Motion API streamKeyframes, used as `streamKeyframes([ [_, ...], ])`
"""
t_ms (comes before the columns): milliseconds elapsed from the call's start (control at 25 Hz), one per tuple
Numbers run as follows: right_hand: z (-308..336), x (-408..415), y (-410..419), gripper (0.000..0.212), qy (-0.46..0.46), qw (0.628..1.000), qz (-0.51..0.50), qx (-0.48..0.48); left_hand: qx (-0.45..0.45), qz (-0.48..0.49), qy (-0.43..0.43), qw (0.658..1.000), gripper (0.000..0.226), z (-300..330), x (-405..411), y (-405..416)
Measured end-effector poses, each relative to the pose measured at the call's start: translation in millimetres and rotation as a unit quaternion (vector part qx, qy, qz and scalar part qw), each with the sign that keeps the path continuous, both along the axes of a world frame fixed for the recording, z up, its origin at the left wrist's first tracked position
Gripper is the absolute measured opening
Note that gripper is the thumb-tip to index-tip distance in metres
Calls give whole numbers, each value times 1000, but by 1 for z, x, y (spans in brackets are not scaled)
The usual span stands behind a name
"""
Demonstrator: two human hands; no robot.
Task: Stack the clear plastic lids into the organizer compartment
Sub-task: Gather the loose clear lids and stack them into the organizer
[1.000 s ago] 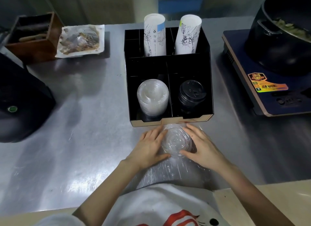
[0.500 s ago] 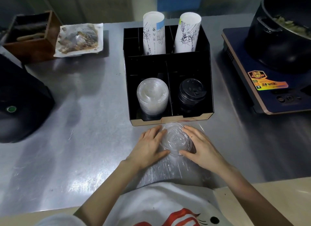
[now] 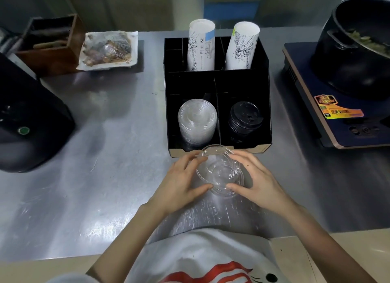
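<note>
Right now both hands cup a short stack of clear lids (image 3: 220,173) just in front of the black organizer (image 3: 217,82), above the steel counter (image 3: 105,156). The left hand (image 3: 181,183) curls its fingers and thumb round the near-left side of the stack; the right hand (image 3: 257,181) does the same from the right, so the lids are pinched between them rather than gripped hard.

To do this step well, I would keep the stack squeezed evenly from both sides so the thin lids stay nested and level, lift it over the organizer's low front lip, and set it straight down on the lids already there instead of dropping it, since a tilted stack would likely slide apart.

The front-left compartment holds a pile of clear lids (image 3: 197,120), standing well above the front lip. The front-right compartment holds a stack of black lids (image 3: 244,119). Behind them, two rear compartments each hold a tall roll of printed paper cups (image 3: 201,46), both leaning slightly. A narrow rear-left section looks empty, though it is too dark to be sure.
</note>
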State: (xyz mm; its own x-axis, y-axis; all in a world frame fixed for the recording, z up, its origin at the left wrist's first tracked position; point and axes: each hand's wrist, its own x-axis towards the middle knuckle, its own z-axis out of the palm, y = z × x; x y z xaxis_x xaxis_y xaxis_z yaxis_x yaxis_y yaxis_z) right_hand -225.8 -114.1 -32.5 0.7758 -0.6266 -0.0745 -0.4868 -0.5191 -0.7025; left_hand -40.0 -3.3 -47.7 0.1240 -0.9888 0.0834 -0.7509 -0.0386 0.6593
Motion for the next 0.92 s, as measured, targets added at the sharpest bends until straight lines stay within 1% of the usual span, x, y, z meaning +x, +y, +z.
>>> streamKeyframes([
  [120,11,8,-4,64,-12,1000,8,-8,-26,15,28,999,61,9,4,1],
  [200,16,13,-7,65,-16,1000,12,-18,-39,22,31,999,60,14,7,0],
  [440,32,35,-20,66,-36,998,32,-35,-63,49,5,997,60,29,25,-10],
  [680,45,64,-41,64,-39,995,40,-78,-72,70,-42,994,63,42,49,-29],
  [800,45,76,-49,64,-29,995,43,-82,-64,77,-75,992,65,42,58,-39],
  [920,43,85,-57,64,-20,995,41,-87,-45,83,-83,992,64,40,63,-49],
])
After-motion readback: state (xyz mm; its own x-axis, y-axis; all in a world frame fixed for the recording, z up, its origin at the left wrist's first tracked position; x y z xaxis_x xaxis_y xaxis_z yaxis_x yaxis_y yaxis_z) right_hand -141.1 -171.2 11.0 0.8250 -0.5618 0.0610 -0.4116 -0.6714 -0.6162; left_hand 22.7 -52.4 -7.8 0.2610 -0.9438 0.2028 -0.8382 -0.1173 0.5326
